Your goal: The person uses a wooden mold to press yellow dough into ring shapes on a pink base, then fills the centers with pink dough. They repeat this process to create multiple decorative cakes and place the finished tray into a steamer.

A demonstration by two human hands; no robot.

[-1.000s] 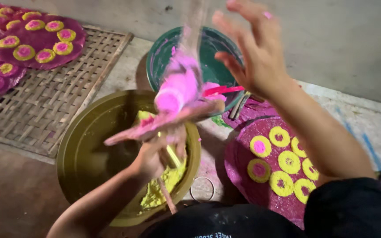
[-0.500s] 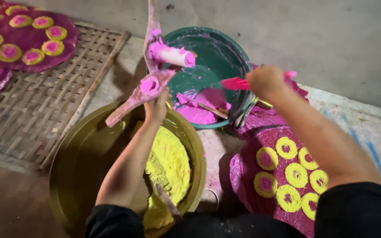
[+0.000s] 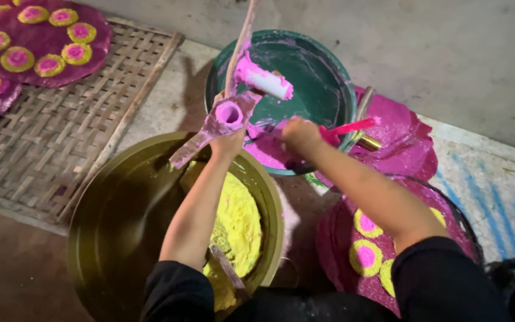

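Two hands work over two basins of coloured paste.

The left hand [image 3: 229, 143] has its fingers wrapped around a pink-smeared tube mould [image 3: 229, 114] at 12 o'clock of the olive basin [image 3: 108, 238], which holds yellow paste [image 3: 236, 223]. The right hand [image 3: 299, 134], fingers closed on a pink scoop [image 3: 353, 127], dips into the green basin [image 3: 323, 77]. At 10 o'clock, one woven tray [image 3: 49, 143] carries purple discs [image 3: 43, 36].
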